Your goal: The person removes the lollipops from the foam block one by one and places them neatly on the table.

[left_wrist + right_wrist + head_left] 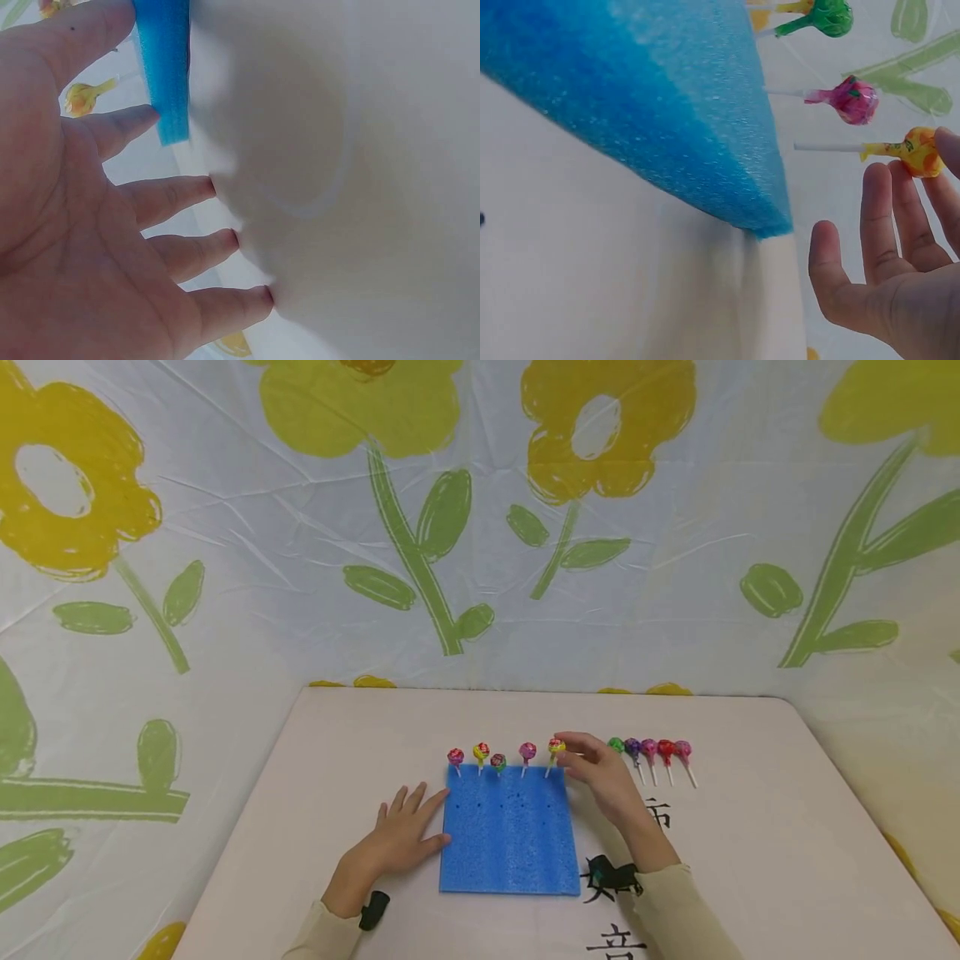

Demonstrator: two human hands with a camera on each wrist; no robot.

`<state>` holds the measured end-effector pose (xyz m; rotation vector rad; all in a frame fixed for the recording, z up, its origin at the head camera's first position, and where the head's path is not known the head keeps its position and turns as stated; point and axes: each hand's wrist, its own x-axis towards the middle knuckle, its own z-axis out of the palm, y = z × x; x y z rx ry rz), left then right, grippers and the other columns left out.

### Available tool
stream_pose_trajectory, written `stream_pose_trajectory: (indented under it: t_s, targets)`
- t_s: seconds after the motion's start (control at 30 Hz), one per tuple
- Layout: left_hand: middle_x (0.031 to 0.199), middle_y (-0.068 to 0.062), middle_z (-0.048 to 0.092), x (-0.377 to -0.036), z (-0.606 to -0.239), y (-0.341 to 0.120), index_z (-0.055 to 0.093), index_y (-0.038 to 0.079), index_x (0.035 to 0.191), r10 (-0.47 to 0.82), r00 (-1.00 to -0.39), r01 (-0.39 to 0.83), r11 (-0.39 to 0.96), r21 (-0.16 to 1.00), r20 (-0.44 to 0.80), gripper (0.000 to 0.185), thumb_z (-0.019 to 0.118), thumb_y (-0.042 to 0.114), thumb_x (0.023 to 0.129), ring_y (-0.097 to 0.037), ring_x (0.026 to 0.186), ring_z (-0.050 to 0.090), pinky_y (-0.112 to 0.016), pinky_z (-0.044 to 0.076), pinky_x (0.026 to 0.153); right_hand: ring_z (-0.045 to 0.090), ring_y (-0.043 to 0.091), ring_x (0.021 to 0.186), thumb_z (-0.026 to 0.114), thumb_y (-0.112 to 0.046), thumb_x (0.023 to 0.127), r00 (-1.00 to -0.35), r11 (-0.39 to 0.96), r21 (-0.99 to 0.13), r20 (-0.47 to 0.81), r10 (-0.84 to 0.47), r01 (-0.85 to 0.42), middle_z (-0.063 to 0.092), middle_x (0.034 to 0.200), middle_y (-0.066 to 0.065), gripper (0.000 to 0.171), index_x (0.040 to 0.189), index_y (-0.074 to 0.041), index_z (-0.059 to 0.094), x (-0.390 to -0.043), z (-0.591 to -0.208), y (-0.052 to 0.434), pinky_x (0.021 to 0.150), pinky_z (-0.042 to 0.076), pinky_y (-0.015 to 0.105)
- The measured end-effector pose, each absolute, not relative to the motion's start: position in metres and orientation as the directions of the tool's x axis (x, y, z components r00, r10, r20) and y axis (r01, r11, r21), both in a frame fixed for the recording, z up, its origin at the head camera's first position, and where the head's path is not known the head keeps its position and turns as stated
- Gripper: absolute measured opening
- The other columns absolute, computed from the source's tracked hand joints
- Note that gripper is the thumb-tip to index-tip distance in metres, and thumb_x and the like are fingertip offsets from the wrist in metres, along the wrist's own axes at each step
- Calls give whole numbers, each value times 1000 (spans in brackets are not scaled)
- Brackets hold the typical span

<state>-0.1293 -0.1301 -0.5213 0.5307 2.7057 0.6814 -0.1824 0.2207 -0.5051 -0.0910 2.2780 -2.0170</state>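
A blue foam block (510, 852) lies on the table with a row of small dark holes across it. Along its far side stand several lollipops, among them a pink one (456, 757), a yellow one (481, 750), a green one (832, 16) and another pink one (853, 100). By the far right corner, my right hand (606, 777) pinches a yellow lollipop (921, 152) by its candy head; in the right wrist view its white stick's end shows, apart from the foam. My left hand (401, 839) has spread fingers, its thumb and index fingertips touching the block's left edge.
To the right of the right hand, several lollipops lie in a row on the table (750, 860), including a red one (667, 750) and a purple one (633, 747). Black printed characters (617, 941) mark the tabletop. Behind hangs a flower-patterned cloth (300, 543).
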Motion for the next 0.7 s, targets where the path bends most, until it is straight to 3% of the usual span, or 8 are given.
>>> stream_pose_trajectory:
  t_s: [0.2,0.7]
  targets:
    - [160,-24,23,-129,-522,-130,34,18,157,415,-888,276,825,494,-197,70,61,44,98,-53,145,12,-76,11,107,64,25,107,65,-35,99,-998,200,-980,-19,-57,7,63,127,13,45,137,-12,60,-176,-497,231,92,52,32]
    - [159,-25,25,-127,-520,-129,35,16,156,421,-888,284,821,495,-188,70,62,43,98,-54,144,15,-77,13,106,64,21,102,60,-43,100,-998,328,-943,-40,48,54,62,127,10,54,143,-11,55,-157,-492,285,90,51,35]
